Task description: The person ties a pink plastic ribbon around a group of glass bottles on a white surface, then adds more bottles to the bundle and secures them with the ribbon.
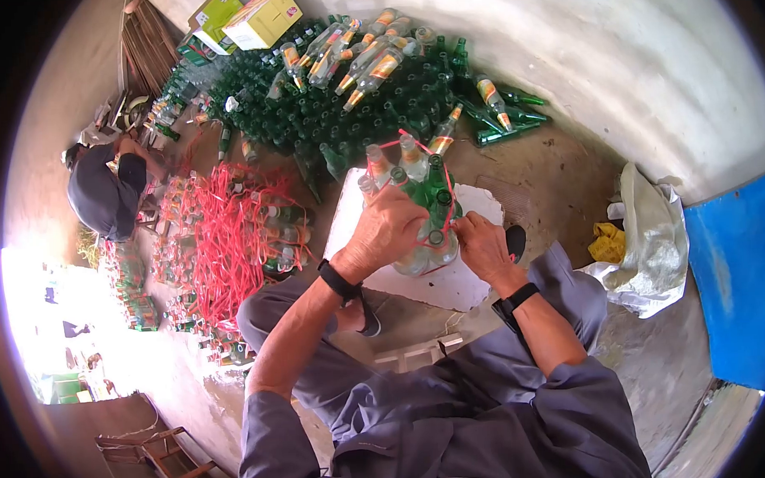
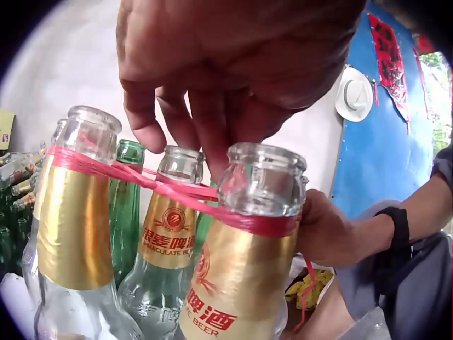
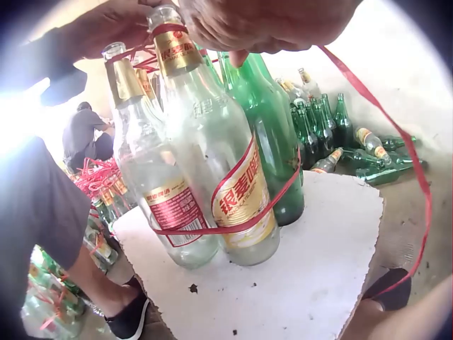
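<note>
A cluster of clear and green glass beer bottles [image 3: 212, 142] stands upright on a white board [image 3: 318, 212]. Red plastic strap [image 2: 170, 185] circles the necks, and another band [image 3: 212, 231] runs round the lower bodies. My left hand [image 1: 386, 230] is over the necks with fingers bent down among them; in the left wrist view some fingertips are hidden behind the glass, and I cannot tell whether they pinch the strap. At the cluster's right side, my right hand [image 1: 486, 248] pinches the strap, whose loose length [image 3: 396, 120] trails down to the right.
Many green bottles [image 1: 378, 113] are heaped along the wall, with labelled clear ones on top. Bundled bottles under red strips [image 1: 231, 236] stand at left, near a crouching person [image 1: 103, 190]. A white sack [image 1: 652, 246] and blue panel [image 1: 738, 277] are at right.
</note>
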### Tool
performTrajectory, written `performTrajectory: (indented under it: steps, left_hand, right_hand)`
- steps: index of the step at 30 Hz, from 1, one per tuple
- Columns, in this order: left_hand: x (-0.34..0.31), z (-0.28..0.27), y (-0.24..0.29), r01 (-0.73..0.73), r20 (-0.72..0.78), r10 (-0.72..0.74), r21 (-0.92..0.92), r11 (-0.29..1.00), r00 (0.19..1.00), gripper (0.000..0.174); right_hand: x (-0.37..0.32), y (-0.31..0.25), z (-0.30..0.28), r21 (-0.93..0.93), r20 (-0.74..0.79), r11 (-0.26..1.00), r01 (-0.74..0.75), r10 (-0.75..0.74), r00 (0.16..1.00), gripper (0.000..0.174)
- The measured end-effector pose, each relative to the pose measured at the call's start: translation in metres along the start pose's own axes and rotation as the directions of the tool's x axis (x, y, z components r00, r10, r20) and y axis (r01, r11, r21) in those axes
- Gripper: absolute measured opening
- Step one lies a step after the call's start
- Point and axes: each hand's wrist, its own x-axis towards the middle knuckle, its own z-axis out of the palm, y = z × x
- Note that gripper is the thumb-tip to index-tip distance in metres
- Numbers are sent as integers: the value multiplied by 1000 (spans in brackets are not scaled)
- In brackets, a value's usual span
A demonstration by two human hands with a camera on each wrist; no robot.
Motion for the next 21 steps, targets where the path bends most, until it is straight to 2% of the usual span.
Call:
performTrajectory:
  steps: [3,5,8,11,13,15,17,21]
  left_hand:
    - [3,5,-1,56,10,-57,72,996,998,12]
    - [7,5,-3,-93,91,75,216,972,993,17]
    - [9,8,1,-132,162,83,321,938,983,22]
    - [14,14,3,-103,161,61,266,959,985,26]
    - [13,20,-1,-116,170,75,246,962,983,28]
    - [11,28,-8,-126,177,86,227,966,981,30]
    - [9,31,-13,-36,172,17,107,994,985,33]
    - [7,33,-16,-10,203,-20,148,989,979,34]
  right_hand:
    - [-2,3,11,-48,-63,997,-55,52,997,15]
    - [-2,6,20,-57,-78,994,-93,88,993,17]
    - [-1,5,27,-18,-121,995,-100,97,988,21]
    - [-1,7,29,-23,-100,988,-152,149,984,25]
    - [-1,11,33,70,-56,971,-230,234,971,29]
    - [0,11,36,60,-20,963,-261,263,965,31]
    - [1,12,40,49,16,955,-294,294,956,34]
    - [2,14,43,91,53,942,-323,319,946,34]
